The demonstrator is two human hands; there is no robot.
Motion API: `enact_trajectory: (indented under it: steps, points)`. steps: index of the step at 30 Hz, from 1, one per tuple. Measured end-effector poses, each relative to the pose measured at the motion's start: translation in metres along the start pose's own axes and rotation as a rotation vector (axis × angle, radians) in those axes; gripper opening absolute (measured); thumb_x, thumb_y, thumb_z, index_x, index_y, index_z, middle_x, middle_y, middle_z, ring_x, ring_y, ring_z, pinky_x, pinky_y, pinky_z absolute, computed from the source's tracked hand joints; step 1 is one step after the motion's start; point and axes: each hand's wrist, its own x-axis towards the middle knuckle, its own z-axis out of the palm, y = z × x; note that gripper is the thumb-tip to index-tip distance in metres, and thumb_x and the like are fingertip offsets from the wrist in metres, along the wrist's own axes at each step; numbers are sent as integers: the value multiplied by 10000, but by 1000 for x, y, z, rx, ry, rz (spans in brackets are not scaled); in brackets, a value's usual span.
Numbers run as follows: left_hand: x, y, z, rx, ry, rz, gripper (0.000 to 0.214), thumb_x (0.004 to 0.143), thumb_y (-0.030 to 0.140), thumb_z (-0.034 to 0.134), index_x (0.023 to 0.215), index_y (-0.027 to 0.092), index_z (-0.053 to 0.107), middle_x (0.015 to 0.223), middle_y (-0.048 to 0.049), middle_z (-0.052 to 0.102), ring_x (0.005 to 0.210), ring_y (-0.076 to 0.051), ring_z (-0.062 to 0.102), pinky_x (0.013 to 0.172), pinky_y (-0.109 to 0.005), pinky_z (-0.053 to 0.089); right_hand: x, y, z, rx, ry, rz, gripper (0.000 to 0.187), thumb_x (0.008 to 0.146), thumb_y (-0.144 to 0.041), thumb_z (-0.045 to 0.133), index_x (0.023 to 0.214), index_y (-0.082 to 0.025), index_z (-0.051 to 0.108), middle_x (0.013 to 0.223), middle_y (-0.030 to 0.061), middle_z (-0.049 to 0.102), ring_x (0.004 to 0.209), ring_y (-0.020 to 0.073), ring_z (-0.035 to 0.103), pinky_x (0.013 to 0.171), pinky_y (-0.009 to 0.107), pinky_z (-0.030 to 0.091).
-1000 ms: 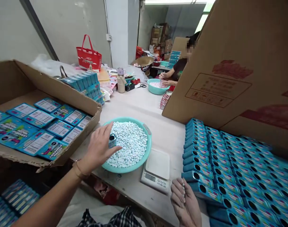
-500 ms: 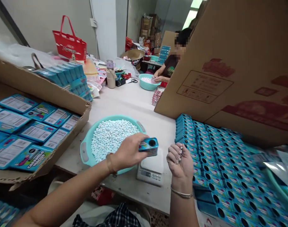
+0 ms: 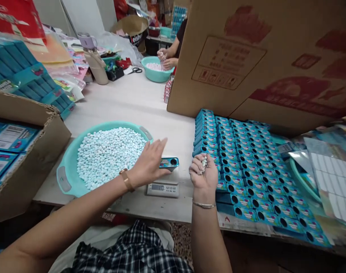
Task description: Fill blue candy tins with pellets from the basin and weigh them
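My left hand (image 3: 148, 165) has its fingers stretched out beside a small blue candy box (image 3: 169, 163) with a round dark hole in its end. The box lies on a white digital scale (image 3: 163, 190); whether my thumb still touches it is hard to see. Curled palm-up, my right hand (image 3: 202, 178) holds several pale candies (image 3: 204, 161) to the right of the scale. On the left, a turquoise basin (image 3: 65, 155) is heaped with pale blue and white candies (image 3: 110, 153), partly covered by my left hand and wrist.
Rows of blue boxes (image 3: 246, 170) stand at the right before a large carton (image 3: 218, 60). At left are an open carton (image 3: 52, 132) of packed boxes and stacked box packs (image 3: 27, 72). Further back are a flask (image 3: 96, 66), scissors (image 3: 136, 70) and a co-worker's hands (image 3: 168, 60) over another basin (image 3: 157, 77).
The box, earlier gripped in my left hand above the scale, now lies on it with my fingers opened. More candies show in my right hand. The camera view has turned right and down.
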Motion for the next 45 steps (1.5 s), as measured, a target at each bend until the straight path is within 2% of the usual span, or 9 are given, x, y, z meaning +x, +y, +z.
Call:
enact_trajectory:
  steps: [4, 7, 12, 19, 25, 28, 32, 39, 45]
  points:
    - [-17, -9, -34, -181, 133, -103, 954, 744, 508, 722, 1487, 223, 197, 1448, -147, 428, 1343, -308, 403, 1093, -474, 368, 14, 12, 15, -1, 55, -3, 233, 968, -278, 367, 764, -201, 449, 587, -70, 428, 385, 42, 357, 328, 156, 276]
    - [-29, -16, -41, -213, 160, -165, 906, 753, 493, 723, 1479, 248, 239, 1415, -119, 473, 1309, -290, 448, 1078, -456, 390, 20, 18, 23, -42, 44, -20, 227, 954, -301, 422, 752, -204, 456, 556, -83, 392, 392, 46, 359, 342, 160, 279]
    - [-33, -20, -31, -244, 100, -152, 864, 782, 470, 703, 1480, 268, 236, 1425, -101, 466, 1314, -277, 443, 1079, -445, 395, 25, 24, 30, -174, -4, -68, 229, 906, -376, 525, 760, -207, 476, 547, -98, 362, 380, 39, 331, 336, 157, 249]
    - [-17, -12, -17, -243, -39, -56, 828, 791, 403, 701, 1462, 231, 248, 1430, -132, 448, 1328, -282, 415, 1098, -471, 371, 26, 38, 37, -345, 21, -191, 226, 837, -374, 606, 759, -206, 478, 566, -103, 361, 383, 31, 296, 333, 155, 214]
    - [8, -1, 20, -268, -170, -82, 690, 729, 308, 735, 1335, 178, 432, 1324, -131, 554, 1209, -289, 530, 1005, -444, 460, 25, 61, 36, -493, 42, -371, 201, 847, -369, 584, 761, -197, 524, 582, -72, 457, 475, 57, 423, 447, 175, 374]
    - [16, 3, 32, -288, -172, -99, 557, 758, 292, 693, 1270, 188, 500, 1235, -103, 623, 1122, -269, 597, 938, -406, 502, 23, 66, 35, -556, 37, -440, 183, 850, -328, 568, 733, -190, 541, 597, -52, 494, 538, 78, 487, 521, 202, 438]
    - [20, 4, 34, -292, -160, -150, 443, 796, 325, 653, 1205, 186, 552, 1149, -91, 671, 1052, -262, 637, 872, -373, 523, 20, 68, 34, -604, 37, -467, 138, 830, -297, 556, 735, -196, 563, 634, -37, 535, 567, 98, 532, 567, 234, 475]
    - [20, 3, 34, -290, -156, -160, 440, 779, 284, 660, 1202, 210, 563, 1163, -72, 675, 1058, -258, 638, 891, -362, 515, 21, 68, 29, -596, -4, -542, 38, 781, -233, 602, 757, -203, 599, 659, -37, 560, 581, 103, 548, 587, 249, 477]
    - [19, 2, 38, -305, -133, -148, 428, 778, 284, 659, 1189, 209, 567, 1148, -66, 677, 1042, -250, 641, 882, -367, 516, 19, 70, 26, -710, -27, -564, 191, 837, -311, 572, 684, -198, 582, 604, -35, 546, 569, 113, 549, 596, 258, 473]
